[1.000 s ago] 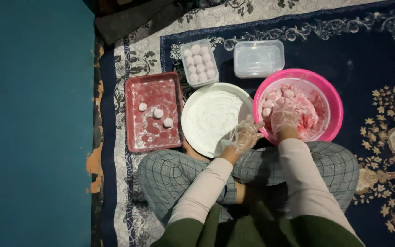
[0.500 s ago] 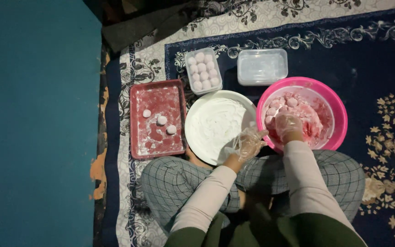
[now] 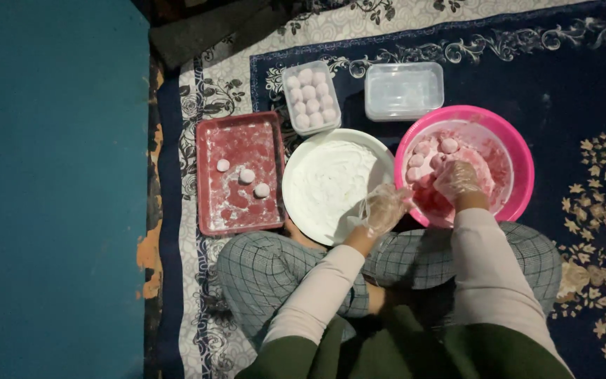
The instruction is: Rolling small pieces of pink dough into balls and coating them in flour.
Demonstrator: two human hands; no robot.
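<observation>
Pink plastic forms the round basin (image 3: 524, 165) at the person's right knee, and inside it lies a mass of pale pink dough (image 3: 475, 165) with a few rolled balls along its left edge. The right hand (image 3: 459, 181), in a thin clear glove, rests down in the basin with its fingers curled into the dough; how firmly it grips cannot be told. The left hand (image 3: 384, 208), gloved the same way, hovers loosely curled at the gap between the basin and the white round plate (image 3: 327, 184), which is coated with white flour; whether it holds anything cannot be told. Left of the plate sits a red rectangular tray (image 3: 238, 151), dusted with flour and carrying three small white balls (image 3: 246, 176) near its middle. Beyond the plate stands a clear container (image 3: 310, 96) filled with rows of pale balls, and just beside it, to the right, a second clear container (image 3: 405, 91) with its lid on. All of it rests on a dark blue patterned carpet (image 3: 569, 77), where the person sits cross-legged in checked trousers.
</observation>
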